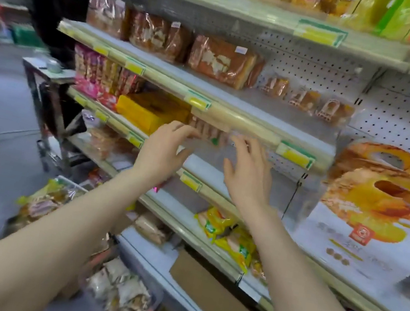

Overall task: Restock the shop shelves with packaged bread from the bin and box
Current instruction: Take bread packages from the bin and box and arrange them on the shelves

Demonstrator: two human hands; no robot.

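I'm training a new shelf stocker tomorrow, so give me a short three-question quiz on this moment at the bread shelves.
1. True or false: both the left hand and the right hand are on the clear bread packet at the shelf edge.
2. Multiple choice: what sits on the same shelf just left of that packet? A) a yellow box B) a green bottle C) a stack of tins
3. Fill in: the large package picturing a ring-shaped cake stands to the ___ of the hands.

Key: 1 true; 2 A; 3 right.
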